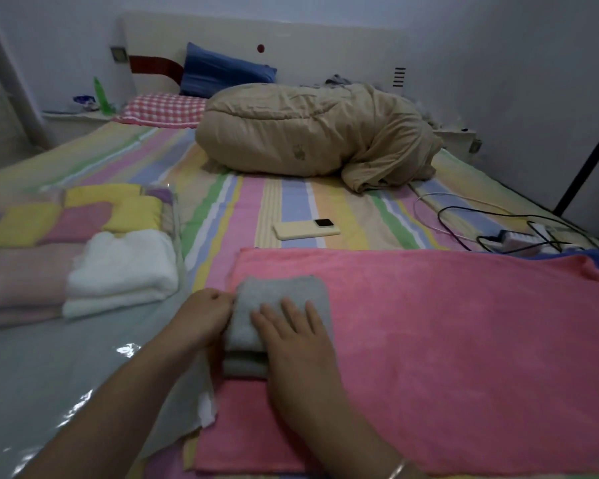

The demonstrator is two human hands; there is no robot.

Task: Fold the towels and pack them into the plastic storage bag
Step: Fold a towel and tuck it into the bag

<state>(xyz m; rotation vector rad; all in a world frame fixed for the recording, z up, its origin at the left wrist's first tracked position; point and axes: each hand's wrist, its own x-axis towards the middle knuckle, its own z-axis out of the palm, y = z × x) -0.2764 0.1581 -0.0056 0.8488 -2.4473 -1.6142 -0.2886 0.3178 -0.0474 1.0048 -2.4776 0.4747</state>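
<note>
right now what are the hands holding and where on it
The left hand pinches the left edge of the folded grey towel. The right hand lies flat on top of it, pressing, not gripping.

**Dim, soft room light with wide-angle bending**

The scene is dull and bluish, with no hard shadows. White glare glints off the clear plastic storage bag [49, 375] at lower left. Straight lines bow near the frame edges, the far headboard [291, 39] looks soft, and fine detail is smeared throughout
</note>
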